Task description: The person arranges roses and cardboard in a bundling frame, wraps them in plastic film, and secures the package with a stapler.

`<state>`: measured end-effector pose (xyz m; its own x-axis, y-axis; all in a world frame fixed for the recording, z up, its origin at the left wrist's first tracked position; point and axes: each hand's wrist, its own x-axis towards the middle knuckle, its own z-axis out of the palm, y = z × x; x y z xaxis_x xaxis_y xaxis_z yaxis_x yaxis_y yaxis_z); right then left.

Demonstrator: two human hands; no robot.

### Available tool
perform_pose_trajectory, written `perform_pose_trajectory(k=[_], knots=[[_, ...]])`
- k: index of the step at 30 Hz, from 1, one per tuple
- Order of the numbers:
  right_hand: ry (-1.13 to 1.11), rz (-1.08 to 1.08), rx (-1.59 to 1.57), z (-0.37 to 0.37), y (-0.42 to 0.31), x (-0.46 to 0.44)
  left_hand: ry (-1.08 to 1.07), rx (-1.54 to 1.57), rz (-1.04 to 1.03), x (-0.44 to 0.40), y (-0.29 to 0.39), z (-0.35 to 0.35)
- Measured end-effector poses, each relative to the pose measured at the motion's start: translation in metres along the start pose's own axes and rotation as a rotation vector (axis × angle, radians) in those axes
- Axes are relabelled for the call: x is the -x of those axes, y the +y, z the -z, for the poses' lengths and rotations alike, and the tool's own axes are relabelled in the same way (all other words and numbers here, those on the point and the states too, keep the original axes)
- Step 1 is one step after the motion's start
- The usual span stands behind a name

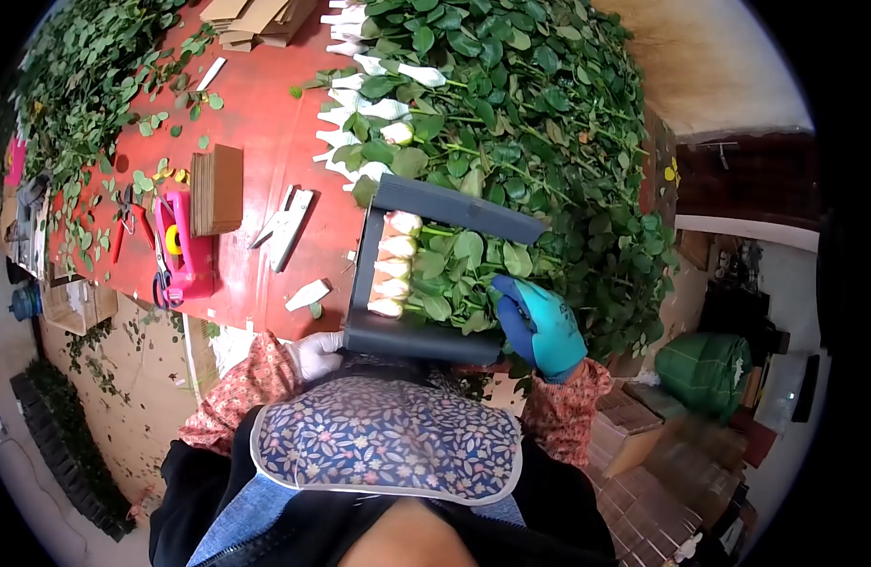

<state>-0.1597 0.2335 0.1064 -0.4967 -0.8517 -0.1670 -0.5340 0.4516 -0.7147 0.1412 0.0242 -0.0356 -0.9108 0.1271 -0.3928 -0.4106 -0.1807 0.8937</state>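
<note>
A black three-sided tray (426,346) lies at the table's near edge, holding a row of pale pink and cream roses (395,268). Brown cardboard (379,283) shows beside the blooms. Leafy rose stems (464,274) run rightward out of the tray. At its open right end, my right hand (546,331) in a teal and blue glove is closed around the stems, partly hidden by leaves. My left hand (317,356), white-gloved, is beside the tray's near left corner with fingers curled; what they hold, if anything, is hidden.
Roses with white bud sleeves (346,115) are heaped beyond the tray. On the red table (265,142) are a stapler (284,227), a loose white sleeve (308,295), cardboard pieces (216,191), a pink tape dispenser (192,255), scissors (160,274) and red-handled pruners (131,222).
</note>
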Motion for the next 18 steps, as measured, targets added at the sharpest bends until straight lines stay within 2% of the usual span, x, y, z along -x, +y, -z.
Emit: perform_pose_trajectory(k=[3, 5, 6, 7, 9, 11, 13, 15, 17, 18], knots=[[-0.019, 0.069, -0.069, -0.006, 0.008, -0.004, -0.041, 0.004, 0.092, 0.001, 0.007, -0.008], [-0.063, 0.084, -0.046, -0.003, 0.006, -0.01, -0.073, 0.147, 0.251, 0.003, 0.025, -0.01], [-0.036, 0.171, 0.009, -0.003, 0.009, -0.013, -0.074, 0.237, 0.144, 0.006, 0.022, -0.012], [-0.007, 0.259, 0.066, -0.003, 0.01, -0.017, -0.06, 0.226, 0.146, 0.008, 0.019, -0.018], [-0.056, 0.212, 0.038, 0.001, 0.004, -0.019, 0.032, 0.546, 0.028, 0.017, 0.021, -0.028], [0.012, 0.384, 0.053, 0.0, 0.003, -0.022, 0.007, 0.523, 0.016, 0.026, 0.028, -0.032], [-0.03, 0.389, 0.055, 0.002, 0.0, -0.024, -0.064, 0.493, -0.006, 0.033, 0.041, -0.035], [-0.129, 0.377, 0.065, 0.003, 0.002, -0.034, -0.003, 0.449, -0.102, 0.031, 0.044, -0.037], [-0.173, 0.412, 0.107, -0.004, 0.009, -0.043, 0.036, 0.926, -0.327, 0.026, 0.047, -0.036], [-0.215, 0.431, 0.146, -0.008, 0.014, -0.046, 0.075, 1.032, -0.369, 0.022, 0.063, -0.037]])
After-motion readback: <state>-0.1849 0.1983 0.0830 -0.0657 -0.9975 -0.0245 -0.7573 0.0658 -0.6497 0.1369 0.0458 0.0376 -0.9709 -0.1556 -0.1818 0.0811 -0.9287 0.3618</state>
